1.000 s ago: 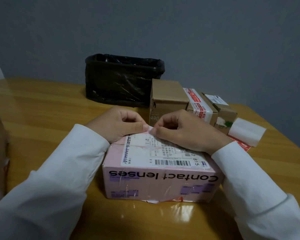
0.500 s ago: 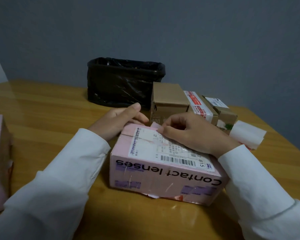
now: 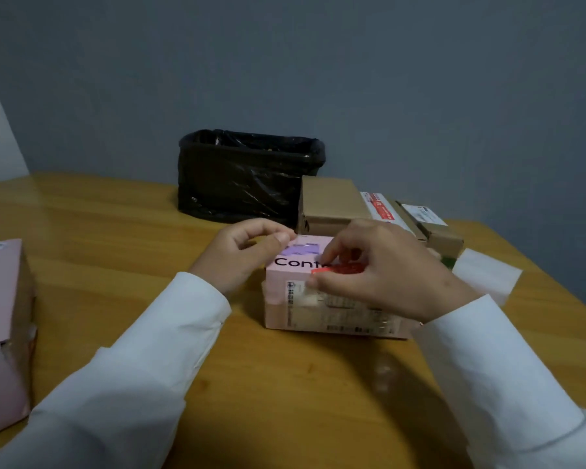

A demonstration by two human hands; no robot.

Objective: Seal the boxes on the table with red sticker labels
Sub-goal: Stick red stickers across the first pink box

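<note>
On the wooden table (image 3: 115,252), the left hand (image 3: 247,255) grips the pink contact-lens box (image 3: 285,275) by its far corner, apparently steadying it, while the right hand (image 3: 379,269) pinches the red sticker label (image 3: 342,269) against the box's top edge.

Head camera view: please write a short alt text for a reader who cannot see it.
Two hands in white sleeves work on a pink box on a wooden table; the right hand touches a red sticker, the left hand steadies the box's far corner.

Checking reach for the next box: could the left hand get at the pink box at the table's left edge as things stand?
Probably yes: bare table lies between the left hand and that pink box.
</note>
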